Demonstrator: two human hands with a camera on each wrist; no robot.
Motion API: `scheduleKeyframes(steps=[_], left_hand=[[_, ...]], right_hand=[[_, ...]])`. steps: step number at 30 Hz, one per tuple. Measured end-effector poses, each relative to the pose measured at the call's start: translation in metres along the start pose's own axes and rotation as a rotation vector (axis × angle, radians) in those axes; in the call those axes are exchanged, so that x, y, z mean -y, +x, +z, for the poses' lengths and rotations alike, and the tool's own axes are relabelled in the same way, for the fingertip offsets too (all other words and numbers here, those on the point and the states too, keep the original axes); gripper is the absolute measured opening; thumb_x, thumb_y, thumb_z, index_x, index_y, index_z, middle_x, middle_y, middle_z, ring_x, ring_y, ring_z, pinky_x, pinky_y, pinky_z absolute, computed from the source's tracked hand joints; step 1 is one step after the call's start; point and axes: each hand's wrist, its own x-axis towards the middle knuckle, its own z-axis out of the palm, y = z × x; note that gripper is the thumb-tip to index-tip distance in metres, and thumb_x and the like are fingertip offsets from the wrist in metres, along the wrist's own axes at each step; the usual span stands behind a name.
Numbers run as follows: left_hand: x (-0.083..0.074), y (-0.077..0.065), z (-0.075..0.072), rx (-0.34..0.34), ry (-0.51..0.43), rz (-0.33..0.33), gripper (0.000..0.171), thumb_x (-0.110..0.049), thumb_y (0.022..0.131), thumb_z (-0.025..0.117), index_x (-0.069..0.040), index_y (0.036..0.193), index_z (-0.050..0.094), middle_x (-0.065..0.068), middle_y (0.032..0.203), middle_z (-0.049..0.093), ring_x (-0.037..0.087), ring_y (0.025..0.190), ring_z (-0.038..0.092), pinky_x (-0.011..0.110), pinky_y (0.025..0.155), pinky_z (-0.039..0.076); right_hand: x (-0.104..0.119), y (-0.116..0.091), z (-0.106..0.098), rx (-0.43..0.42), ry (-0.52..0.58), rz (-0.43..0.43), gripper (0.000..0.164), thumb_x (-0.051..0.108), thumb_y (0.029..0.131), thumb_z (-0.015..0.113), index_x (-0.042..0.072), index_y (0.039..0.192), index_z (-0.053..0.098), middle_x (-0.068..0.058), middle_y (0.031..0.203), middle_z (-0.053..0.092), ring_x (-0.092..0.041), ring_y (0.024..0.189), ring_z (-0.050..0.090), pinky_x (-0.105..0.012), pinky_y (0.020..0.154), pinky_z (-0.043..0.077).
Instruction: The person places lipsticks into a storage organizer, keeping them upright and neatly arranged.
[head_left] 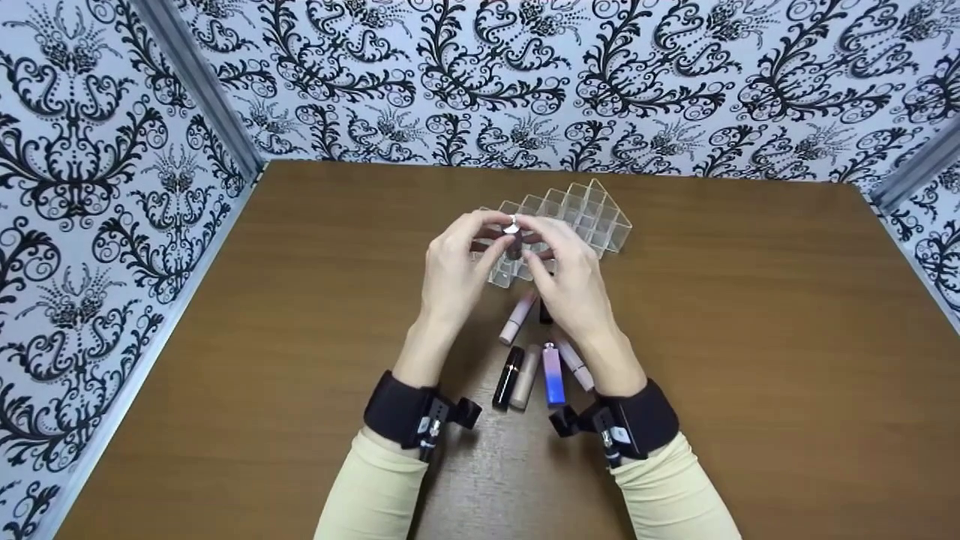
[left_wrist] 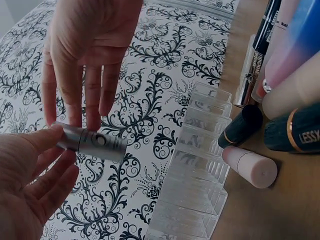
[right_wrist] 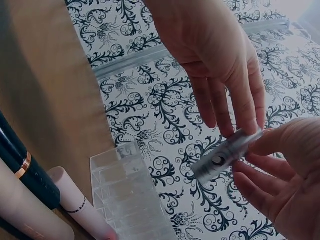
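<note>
Both hands hold a small silver lipstick tube (left_wrist: 102, 145) between them, over the front of a clear stepped organizer (head_left: 604, 217). In the left wrist view, the left hand (head_left: 452, 274) pinches one end with its thumb and fingers. From the other side the right hand (head_left: 576, 285) holds the same tube with its thumb and fingertips, as the right wrist view shows. In the head view the tube (head_left: 514, 246) looks dark with a bright top and is partly covered by fingers. Compartments of the organizer behind the hands are partly hidden.
Below the hands lie a pink tube (head_left: 516, 321), a black tube (head_left: 508, 379), a beige tube (head_left: 526, 379), a pink-and-blue tube (head_left: 553, 375) and another pink tube (head_left: 576, 365). A dark tube (head_left: 546, 312) is partly behind the right hand. Patterned walls (head_left: 525, 82) border the wooden table (head_left: 750, 337).
</note>
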Motion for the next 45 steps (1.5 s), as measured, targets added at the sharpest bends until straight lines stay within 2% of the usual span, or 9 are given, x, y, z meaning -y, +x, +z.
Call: scheduleKeyframes(steps=[4,8,13,18,23,32,36,45], left_hand=[[0.002,-0.001,0.002,-0.027,0.022,0.021,0.020,-0.009,0.093,0.074,-0.005,0.113,0.074,0.007,0.104,0.075,0.014,0.091,0.072,0.022,0.081,0.057],[0.004,-0.002,0.004,-0.018,0.058,0.048,0.024,-0.004,0.093,0.072,-0.003,0.117,0.074,0.009,0.111,0.075,0.018,0.097,0.072,0.021,0.086,0.055],[0.007,-0.003,0.008,0.042,0.134,0.063,0.029,-0.001,0.093,0.070,-0.002,0.122,0.073,0.012,0.122,0.071,0.024,0.112,0.068,0.024,0.100,0.049],[0.006,-0.004,0.009,0.137,0.182,0.008,0.031,0.001,0.095,0.067,-0.002,0.126,0.071,0.013,0.130,0.067,0.027,0.122,0.063,0.029,0.108,0.045],[0.006,-0.005,0.009,0.209,0.235,-0.010,0.032,0.001,0.098,0.063,0.000,0.130,0.068,0.014,0.133,0.065,0.028,0.124,0.061,0.032,0.109,0.044],[0.008,-0.009,0.011,0.273,0.303,0.019,0.037,0.006,0.095,0.063,0.004,0.132,0.064,0.018,0.136,0.062,0.033,0.124,0.060,0.039,0.107,0.046],[0.008,-0.010,0.012,0.311,0.326,-0.002,0.040,0.005,0.095,0.062,0.003,0.135,0.062,0.018,0.139,0.060,0.033,0.126,0.059,0.041,0.107,0.047],[0.012,-0.009,0.011,0.332,0.355,-0.013,0.040,0.002,0.098,0.061,0.005,0.138,0.059,0.019,0.141,0.058,0.035,0.127,0.058,0.042,0.107,0.046]], right_hand=[[-0.001,-0.002,-0.001,0.026,-0.030,-0.016,0.045,-0.012,0.092,0.060,0.003,0.134,0.065,-0.015,0.129,0.066,-0.025,0.109,0.067,-0.031,0.085,0.058],[-0.004,-0.004,-0.001,0.048,-0.060,-0.004,0.045,-0.013,0.093,0.058,-0.001,0.136,0.062,-0.018,0.134,0.063,-0.029,0.118,0.064,-0.036,0.090,0.057],[-0.008,-0.006,0.000,0.080,-0.105,0.023,0.046,-0.011,0.094,0.056,-0.004,0.139,0.058,-0.021,0.138,0.060,-0.033,0.125,0.059,-0.039,0.104,0.050],[-0.012,-0.007,0.001,0.133,-0.135,0.048,0.047,-0.010,0.095,0.054,-0.006,0.141,0.055,-0.024,0.142,0.055,-0.036,0.130,0.055,-0.040,0.112,0.041],[-0.013,-0.009,0.001,0.180,-0.157,0.069,0.047,-0.009,0.096,0.054,-0.006,0.143,0.052,-0.025,0.144,0.053,-0.037,0.133,0.052,-0.042,0.114,0.039],[-0.014,-0.013,0.003,0.277,-0.193,0.089,0.049,-0.004,0.096,0.058,-0.012,0.143,0.047,-0.031,0.147,0.047,-0.043,0.136,0.047,-0.046,0.117,0.034],[-0.014,-0.013,0.002,0.322,-0.201,0.108,0.052,-0.003,0.096,0.058,-0.012,0.145,0.044,-0.031,0.149,0.043,-0.042,0.138,0.044,-0.046,0.118,0.033],[-0.014,-0.009,0.006,0.416,-0.217,0.152,0.057,0.002,0.098,0.055,-0.011,0.151,0.036,-0.030,0.155,0.035,-0.043,0.144,0.035,-0.047,0.122,0.023]])
